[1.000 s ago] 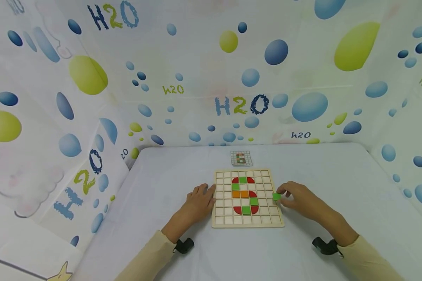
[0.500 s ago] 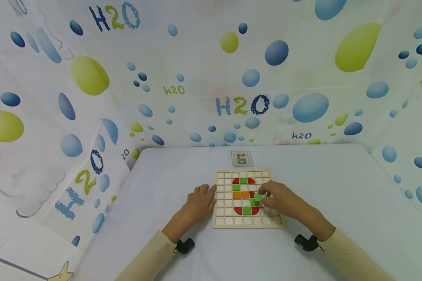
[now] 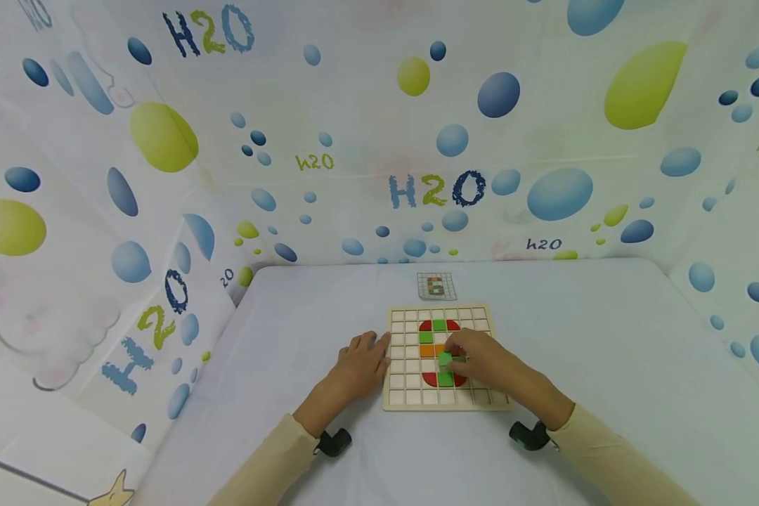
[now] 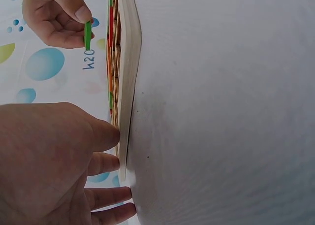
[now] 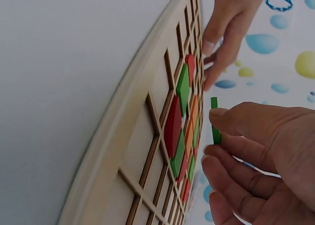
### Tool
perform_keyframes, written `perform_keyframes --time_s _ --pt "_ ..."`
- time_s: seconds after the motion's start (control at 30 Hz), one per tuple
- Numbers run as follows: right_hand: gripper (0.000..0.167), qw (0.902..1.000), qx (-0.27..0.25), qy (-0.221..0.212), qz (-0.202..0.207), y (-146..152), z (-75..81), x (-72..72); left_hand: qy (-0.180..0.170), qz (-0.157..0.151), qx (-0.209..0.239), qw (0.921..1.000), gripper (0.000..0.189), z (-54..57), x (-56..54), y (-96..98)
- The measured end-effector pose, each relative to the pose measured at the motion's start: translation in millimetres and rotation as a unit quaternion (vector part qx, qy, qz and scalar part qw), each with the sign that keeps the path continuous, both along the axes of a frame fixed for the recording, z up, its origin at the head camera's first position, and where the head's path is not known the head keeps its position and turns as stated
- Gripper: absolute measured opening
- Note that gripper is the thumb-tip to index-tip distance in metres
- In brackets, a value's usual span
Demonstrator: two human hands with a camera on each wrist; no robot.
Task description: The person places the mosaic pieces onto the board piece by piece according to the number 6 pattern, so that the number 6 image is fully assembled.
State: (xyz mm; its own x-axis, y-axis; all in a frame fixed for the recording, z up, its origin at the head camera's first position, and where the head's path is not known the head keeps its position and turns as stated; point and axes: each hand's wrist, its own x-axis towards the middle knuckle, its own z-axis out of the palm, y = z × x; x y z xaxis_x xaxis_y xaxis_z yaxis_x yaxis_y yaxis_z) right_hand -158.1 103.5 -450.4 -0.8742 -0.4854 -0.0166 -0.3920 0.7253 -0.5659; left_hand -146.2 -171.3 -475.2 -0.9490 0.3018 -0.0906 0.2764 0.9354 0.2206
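A wooden grid board (image 3: pixel 411 403) lies on the white-covered table, with red rounded, green square and orange tiles set in its cells. My right hand (image 3: pixel 485 357) pinches a small green square tile (image 3: pixel 444 360) between thumb and fingers, above the middle of the board. In the right wrist view that green tile (image 5: pixel 215 121) is seen edge-on, apart from the grid. My left hand (image 3: pixel 357 369) rests at the board's left edge. The left wrist view has its thumb and index fingertip touching the wooden edge, other fingers extended toward the cloth. The right hand hides some tiles.
Behind the board lies a small grid card (image 3: pixel 436 286) printed with a coloured figure shaped like a 6. A patterned backdrop (image 3: pixel 354 105) with blue and green drops rises behind the table and at its sides. Both wrists carry small black cameras (image 3: pixel 335 443).
My right hand has moved left from the board's right edge to over its middle, carrying the green tile. The left hand has stayed at the left edge.
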Motion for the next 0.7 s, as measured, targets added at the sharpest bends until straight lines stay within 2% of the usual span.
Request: perform_keyframes --time_s 0.13,0.33,0.7 --pt "0.023 0.9998 0.017 0.004 -0.001 -9 -0.1 0.8 -0.002 0.0 0.001 1.0 0.054 1.5 0.6 0.3" --pt "0.021 0.9985 0.042 0.033 0.006 -21 0.4 1.1 -0.003 -0.001 0.001 1.0 0.055 2.5 0.5 -0.1" --pt "0.022 0.996 0.087 0.018 -0.001 -37 5.8 3.6 -0.005 -0.001 -0.001 1.0 0.055 2.6 -0.1 -0.7"
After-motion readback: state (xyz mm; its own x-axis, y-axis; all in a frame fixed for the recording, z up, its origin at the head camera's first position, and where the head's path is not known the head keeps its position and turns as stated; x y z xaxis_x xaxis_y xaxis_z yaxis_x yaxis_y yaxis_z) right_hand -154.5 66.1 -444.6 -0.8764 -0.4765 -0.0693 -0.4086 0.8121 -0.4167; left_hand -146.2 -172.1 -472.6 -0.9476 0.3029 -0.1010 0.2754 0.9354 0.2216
